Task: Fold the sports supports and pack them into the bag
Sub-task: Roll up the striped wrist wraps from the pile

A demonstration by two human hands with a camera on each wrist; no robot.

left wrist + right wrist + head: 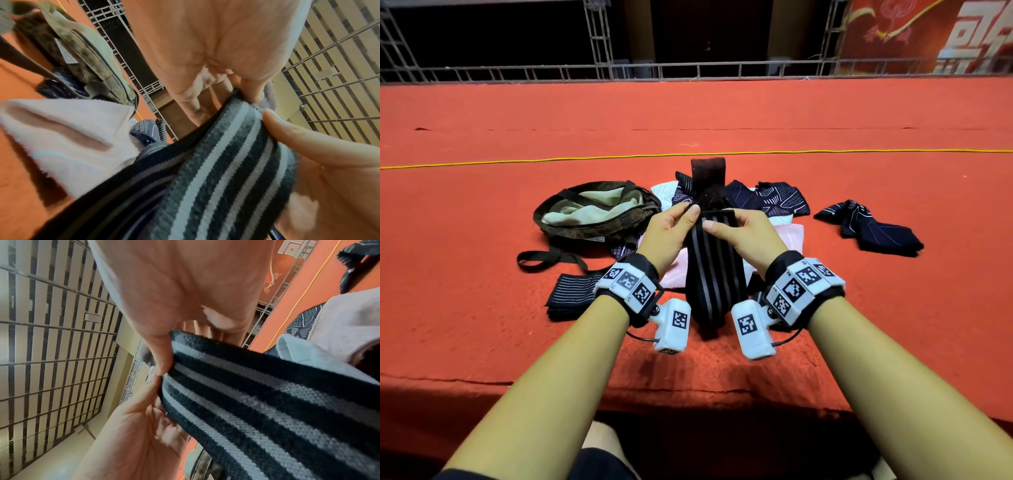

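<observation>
Pinching striped support point(714, 270) top edge | left hand point(667, 233), right hand point(743, 236) fingers | bag point(595, 212) left

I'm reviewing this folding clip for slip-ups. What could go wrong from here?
Both hands, left and right, only pinch the far edge of the striped support, so it may slip and unfold. Its hanging end could drag the pink support beneath. The bag mouth sags, so packing may snag.

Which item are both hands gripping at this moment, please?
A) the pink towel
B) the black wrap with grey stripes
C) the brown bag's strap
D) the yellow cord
B: the left hand and right hand each pinch the far end of the black wrap with grey stripes, lifted above the red surface.
</observation>
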